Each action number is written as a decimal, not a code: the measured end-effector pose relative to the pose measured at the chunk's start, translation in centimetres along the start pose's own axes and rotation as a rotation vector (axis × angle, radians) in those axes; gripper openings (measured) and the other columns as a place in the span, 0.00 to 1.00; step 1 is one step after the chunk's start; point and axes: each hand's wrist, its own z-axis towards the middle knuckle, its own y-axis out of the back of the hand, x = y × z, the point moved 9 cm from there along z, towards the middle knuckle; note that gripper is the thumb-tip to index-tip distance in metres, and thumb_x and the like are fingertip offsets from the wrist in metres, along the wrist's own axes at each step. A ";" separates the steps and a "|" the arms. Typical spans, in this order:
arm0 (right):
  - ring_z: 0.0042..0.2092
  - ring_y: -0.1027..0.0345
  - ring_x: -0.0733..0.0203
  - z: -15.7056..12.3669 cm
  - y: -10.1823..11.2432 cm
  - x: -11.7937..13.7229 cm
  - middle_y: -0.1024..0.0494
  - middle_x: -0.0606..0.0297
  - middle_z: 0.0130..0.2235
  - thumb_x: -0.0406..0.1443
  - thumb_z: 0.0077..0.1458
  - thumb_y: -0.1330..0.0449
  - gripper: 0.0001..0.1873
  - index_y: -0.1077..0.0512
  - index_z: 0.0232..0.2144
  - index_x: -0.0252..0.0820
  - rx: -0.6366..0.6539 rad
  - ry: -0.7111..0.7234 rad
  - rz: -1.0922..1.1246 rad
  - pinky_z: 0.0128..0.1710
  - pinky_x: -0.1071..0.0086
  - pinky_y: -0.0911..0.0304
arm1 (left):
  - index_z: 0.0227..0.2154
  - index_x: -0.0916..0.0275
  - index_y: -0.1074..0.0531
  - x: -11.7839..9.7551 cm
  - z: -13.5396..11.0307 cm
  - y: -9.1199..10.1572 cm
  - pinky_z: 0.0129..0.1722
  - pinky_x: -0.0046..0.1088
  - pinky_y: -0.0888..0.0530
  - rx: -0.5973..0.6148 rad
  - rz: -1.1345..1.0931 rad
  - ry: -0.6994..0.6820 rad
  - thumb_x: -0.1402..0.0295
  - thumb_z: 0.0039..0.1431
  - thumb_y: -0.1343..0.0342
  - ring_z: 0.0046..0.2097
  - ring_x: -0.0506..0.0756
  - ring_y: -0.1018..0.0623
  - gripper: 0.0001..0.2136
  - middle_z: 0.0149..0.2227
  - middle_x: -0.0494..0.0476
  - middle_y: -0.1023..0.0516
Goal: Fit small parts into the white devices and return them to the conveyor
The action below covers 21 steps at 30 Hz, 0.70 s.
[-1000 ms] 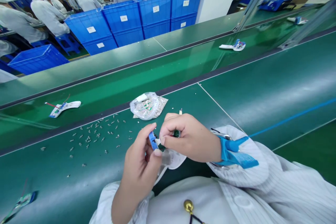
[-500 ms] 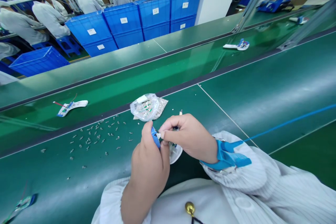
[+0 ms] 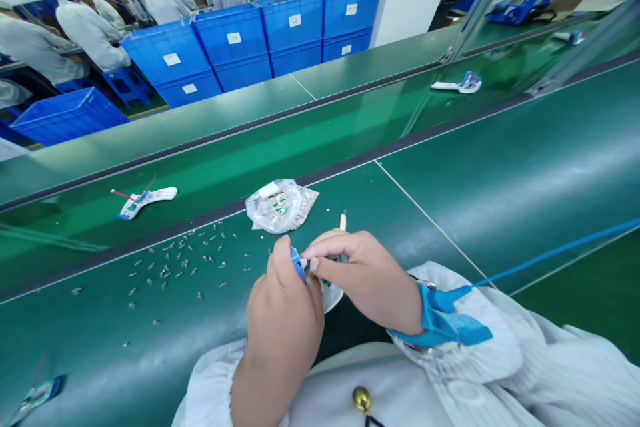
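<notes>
My left hand (image 3: 285, 313) is closed around a blue-and-white device housing (image 3: 298, 263) with a small pale part at its edge. Most of the housing is hidden by my fingers. A rounded white part (image 3: 333, 297) shows below my right hand; whether it belongs to the same housing I cannot tell. My right hand (image 3: 367, 273) pinches a small red piece (image 3: 307, 260), possibly a wire end, against the housing. Beyond the right knuckles a cream, pointed tip (image 3: 343, 219) sticks up. A clear plastic bag (image 3: 280, 205) of small metal parts lies just past my hands.
Many tiny metal parts (image 3: 183, 257) are scattered on the green bench at left. A circuit board (image 3: 43, 392) lies near the bottom left corner. White housings (image 3: 150, 200) (image 3: 463, 83) sit on the green conveyor belt. Stacked blue bins (image 3: 233, 37) and people in white stand beyond. A blue wrist-strap cord (image 3: 560, 247) runs right.
The housings on the belt have shifted right. My right hand has moved slightly down and right, and red now shows at its fingertips. My left hand still holds the device housing.
</notes>
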 end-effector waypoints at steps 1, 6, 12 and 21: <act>0.40 0.29 0.58 -0.1 0.0 0.2 0.21 0.62 0.33 0.32 0.47 0.41 0.08 0.21 0.26 0.40 -0.002 0.017 -0.004 0.43 0.65 0.34 | 0.51 0.72 0.44 -0.3 0.0 0.2 0.21 0.32 0.35 -0.028 0.026 -0.030 0.71 0.61 0.59 0.24 0.62 0.23 0.16 0.28 0.63 0.23; 0.38 0.29 0.61 -0.6 0.1 0.8 0.21 0.64 0.34 0.30 0.48 0.43 0.10 0.21 0.28 0.41 -0.003 0.032 -0.043 0.42 0.66 0.34 | 0.48 0.70 0.42 -1.2 0.0 1.1 0.18 0.30 0.39 -0.158 0.157 -0.117 0.72 0.60 0.58 0.19 0.58 0.26 0.14 0.25 0.59 0.24; 0.38 0.30 0.63 -1.0 -0.1 0.6 0.23 0.63 0.37 0.27 0.49 0.44 0.10 0.22 0.28 0.39 0.036 -0.058 -0.015 0.40 0.68 0.35 | 0.48 0.70 0.43 -1.8 -0.4 1.7 0.18 0.29 0.40 -0.235 0.224 -0.144 0.73 0.60 0.58 0.18 0.56 0.28 0.14 0.23 0.56 0.26; 0.40 0.31 0.63 -1.1 -0.5 0.4 0.24 0.61 0.41 0.26 0.50 0.44 0.11 0.22 0.28 0.38 0.105 -0.063 0.007 0.41 0.69 0.36 | 0.50 0.72 0.45 -1.2 -0.1 0.8 0.19 0.30 0.38 -0.171 0.164 -0.111 0.72 0.61 0.58 0.20 0.58 0.25 0.15 0.27 0.61 0.23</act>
